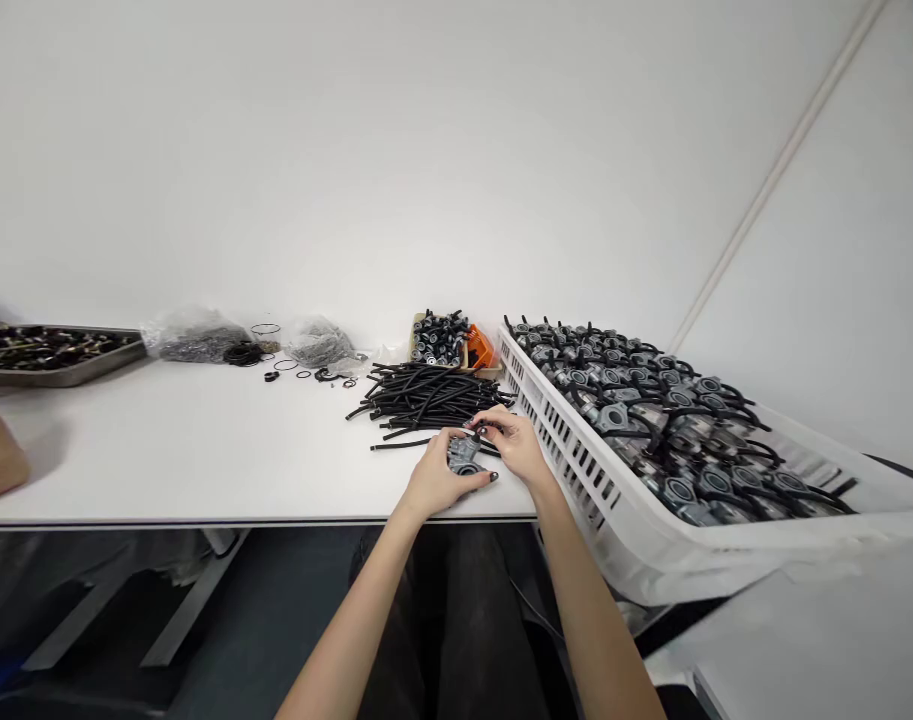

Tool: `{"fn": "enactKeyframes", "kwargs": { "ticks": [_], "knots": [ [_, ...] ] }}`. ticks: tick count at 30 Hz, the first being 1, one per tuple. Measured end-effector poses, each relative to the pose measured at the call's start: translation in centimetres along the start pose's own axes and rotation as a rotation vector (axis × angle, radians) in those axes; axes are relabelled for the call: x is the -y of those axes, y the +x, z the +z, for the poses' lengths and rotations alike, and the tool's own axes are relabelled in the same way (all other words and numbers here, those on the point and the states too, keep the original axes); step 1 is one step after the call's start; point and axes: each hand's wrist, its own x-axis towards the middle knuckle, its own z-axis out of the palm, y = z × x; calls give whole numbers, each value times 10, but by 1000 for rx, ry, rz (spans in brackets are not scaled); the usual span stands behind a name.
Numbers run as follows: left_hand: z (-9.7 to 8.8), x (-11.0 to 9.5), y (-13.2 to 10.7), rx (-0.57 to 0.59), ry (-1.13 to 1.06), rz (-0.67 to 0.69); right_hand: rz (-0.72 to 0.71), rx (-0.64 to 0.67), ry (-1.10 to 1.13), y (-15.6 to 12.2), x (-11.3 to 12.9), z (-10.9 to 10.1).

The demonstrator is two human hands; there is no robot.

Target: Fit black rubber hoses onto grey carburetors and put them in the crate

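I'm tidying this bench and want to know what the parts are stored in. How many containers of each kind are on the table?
White slotted basket: 1
Metal tray: 1
Filled clear bags: 2
Small cardboard box: 1
Total: 5
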Motion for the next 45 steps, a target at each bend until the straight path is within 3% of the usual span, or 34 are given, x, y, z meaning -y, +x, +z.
{"fn": "enactKeyframes", "kwargs": {
  "ticks": [7, 16, 30, 45],
  "knots": [
    [1, 2, 2, 12, -5, -17, 73, 31, -147, -4, 8, -5],
    [1, 1, 5, -1, -4, -11, 199, -189, -521, -7, 32, 20],
    [1, 4, 4, 2, -25, 13, 163, -53, -438, -10, 24, 9],
    [0, 2, 5, 0, -58, 13, 198, -84, -526, -11, 29, 11]
  ]
}}
